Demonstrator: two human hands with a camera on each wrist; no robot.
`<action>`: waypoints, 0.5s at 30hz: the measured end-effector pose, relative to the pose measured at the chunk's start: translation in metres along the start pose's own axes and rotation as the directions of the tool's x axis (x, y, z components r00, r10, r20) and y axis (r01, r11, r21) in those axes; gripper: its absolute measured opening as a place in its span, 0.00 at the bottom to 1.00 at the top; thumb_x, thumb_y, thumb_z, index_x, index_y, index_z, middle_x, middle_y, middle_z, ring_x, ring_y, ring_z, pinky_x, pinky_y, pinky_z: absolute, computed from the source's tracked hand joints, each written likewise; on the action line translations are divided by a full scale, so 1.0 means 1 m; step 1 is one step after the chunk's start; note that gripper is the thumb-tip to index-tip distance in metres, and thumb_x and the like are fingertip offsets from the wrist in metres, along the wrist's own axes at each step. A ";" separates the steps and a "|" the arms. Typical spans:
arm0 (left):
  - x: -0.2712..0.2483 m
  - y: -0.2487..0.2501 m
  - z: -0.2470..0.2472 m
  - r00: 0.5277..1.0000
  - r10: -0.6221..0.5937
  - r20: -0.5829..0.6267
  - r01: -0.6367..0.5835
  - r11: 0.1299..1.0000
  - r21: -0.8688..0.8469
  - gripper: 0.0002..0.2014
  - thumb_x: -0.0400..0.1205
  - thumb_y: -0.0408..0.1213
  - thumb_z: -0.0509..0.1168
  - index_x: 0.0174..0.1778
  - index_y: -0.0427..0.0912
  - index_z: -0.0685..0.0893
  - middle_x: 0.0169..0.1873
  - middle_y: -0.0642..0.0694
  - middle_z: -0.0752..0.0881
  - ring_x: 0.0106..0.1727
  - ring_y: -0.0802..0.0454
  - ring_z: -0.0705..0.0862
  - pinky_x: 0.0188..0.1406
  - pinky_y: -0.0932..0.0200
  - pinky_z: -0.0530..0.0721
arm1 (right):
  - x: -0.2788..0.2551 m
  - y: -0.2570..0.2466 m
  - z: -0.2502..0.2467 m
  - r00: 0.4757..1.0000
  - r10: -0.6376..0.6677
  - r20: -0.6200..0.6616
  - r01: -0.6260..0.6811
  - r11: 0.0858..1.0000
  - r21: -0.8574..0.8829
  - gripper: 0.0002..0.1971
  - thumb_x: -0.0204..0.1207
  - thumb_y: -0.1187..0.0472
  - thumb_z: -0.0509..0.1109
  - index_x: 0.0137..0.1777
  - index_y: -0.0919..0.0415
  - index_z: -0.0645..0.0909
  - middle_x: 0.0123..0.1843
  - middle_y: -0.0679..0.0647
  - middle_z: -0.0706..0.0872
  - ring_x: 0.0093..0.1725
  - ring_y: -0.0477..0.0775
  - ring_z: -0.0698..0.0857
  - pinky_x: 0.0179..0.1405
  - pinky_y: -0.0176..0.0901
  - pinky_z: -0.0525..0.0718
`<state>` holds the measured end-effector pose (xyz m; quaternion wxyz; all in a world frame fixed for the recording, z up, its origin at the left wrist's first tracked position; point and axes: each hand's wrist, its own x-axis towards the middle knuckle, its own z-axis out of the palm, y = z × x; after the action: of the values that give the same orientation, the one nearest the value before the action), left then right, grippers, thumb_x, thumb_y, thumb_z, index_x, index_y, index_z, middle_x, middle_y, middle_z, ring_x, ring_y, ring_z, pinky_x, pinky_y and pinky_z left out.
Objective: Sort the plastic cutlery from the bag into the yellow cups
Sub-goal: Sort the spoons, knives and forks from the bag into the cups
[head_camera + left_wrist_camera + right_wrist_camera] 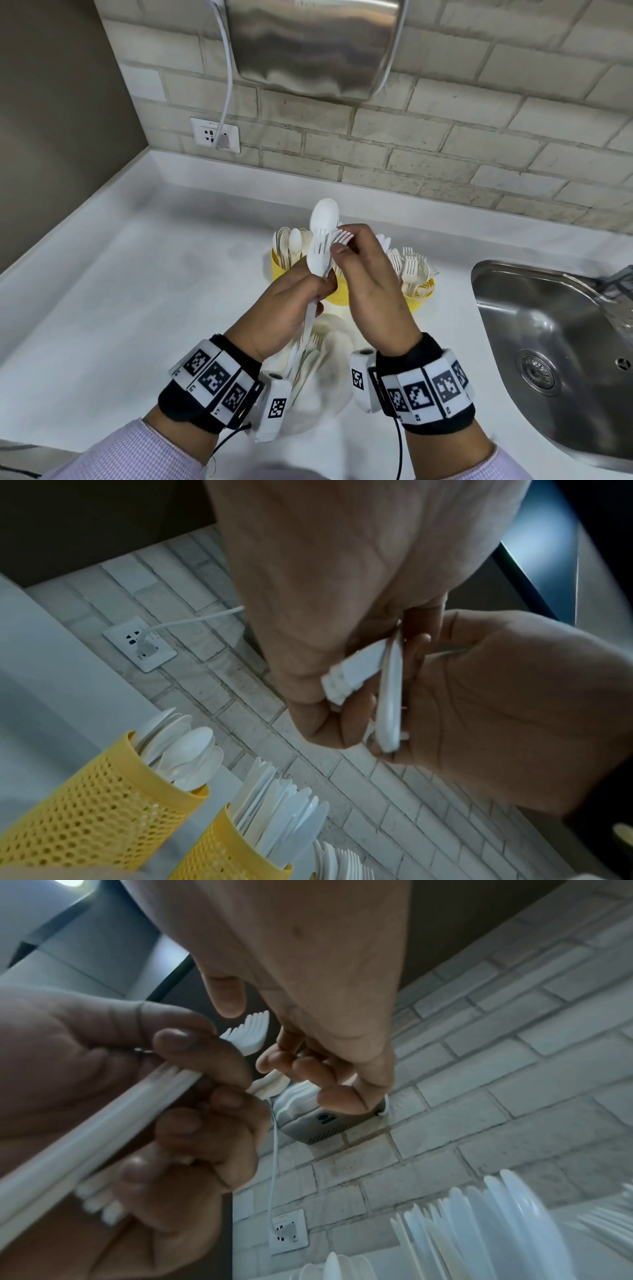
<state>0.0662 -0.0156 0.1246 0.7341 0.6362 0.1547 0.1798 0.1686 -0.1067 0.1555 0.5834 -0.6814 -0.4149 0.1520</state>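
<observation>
My left hand [308, 294] grips a bundle of white plastic cutlery [318, 253] by the handles, upright above the counter. A spoon [323, 214] tops the bundle, with forks in front of it. My right hand [346, 246] pinches the fork heads [250, 1034] between thumb and fingers. Behind the hands stand the yellow perforated cups: one with spoons [278, 270], one with forks [423, 296], and one between them [337, 298] mostly hidden. The left wrist view shows the spoon cup [95, 813] and a cup of knives [219, 850]. The clear bag [329, 373] with more cutlery lies under my wrists.
A steel sink [548, 342] is set into the white counter [120, 291] on the right. The brick wall behind carries a steel hand dryer [308, 44] and a socket [215, 134] with its cord plugged in. A brown wall bounds the left.
</observation>
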 end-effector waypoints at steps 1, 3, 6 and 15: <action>0.000 0.002 0.001 1.000 0.023 0.004 -0.024 0.999 0.037 0.09 0.75 0.43 0.62 0.39 0.39 0.78 0.36 0.50 0.76 0.41 0.52 0.73 0.48 0.45 0.71 | -0.001 0.000 0.002 0.999 -0.034 0.009 0.035 0.997 -0.062 0.14 0.81 0.45 0.61 0.56 0.53 0.78 0.46 0.48 0.82 0.51 0.53 0.82 0.55 0.53 0.80; -0.001 0.002 0.003 0.994 0.107 0.028 -0.110 0.980 0.167 0.14 0.83 0.43 0.57 0.51 0.36 0.83 0.46 0.46 0.84 0.51 0.49 0.82 0.60 0.45 0.79 | -0.003 -0.003 0.005 0.995 -0.093 0.032 0.096 0.986 -0.137 0.12 0.83 0.45 0.64 0.55 0.53 0.76 0.43 0.40 0.80 0.47 0.43 0.82 0.50 0.44 0.80; 0.000 -0.003 0.000 0.988 0.141 -0.058 -0.115 0.938 0.328 0.21 0.88 0.45 0.52 0.65 0.35 0.81 0.61 0.36 0.85 0.65 0.41 0.84 0.72 0.35 0.79 | -0.003 -0.007 0.005 0.996 -0.090 0.018 0.092 0.976 -0.199 0.12 0.80 0.54 0.76 0.54 0.54 0.74 0.37 0.28 0.79 0.40 0.34 0.81 0.40 0.27 0.74; 0.000 0.003 0.003 0.965 0.261 -0.018 -0.231 0.884 0.407 0.26 0.87 0.31 0.57 0.43 0.75 0.83 0.39 0.69 0.81 0.39 0.67 0.79 0.40 0.67 0.75 | 0.002 -0.008 0.009 0.997 -0.025 -0.070 0.010 0.977 -0.213 0.10 0.74 0.56 0.75 0.52 0.52 0.79 0.33 0.52 0.82 0.32 0.48 0.81 0.35 0.43 0.81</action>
<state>0.0670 -0.0181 0.1277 0.5530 0.7807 0.1327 0.2590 0.1610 -0.0994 0.1613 0.5231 -0.7413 -0.4135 0.0769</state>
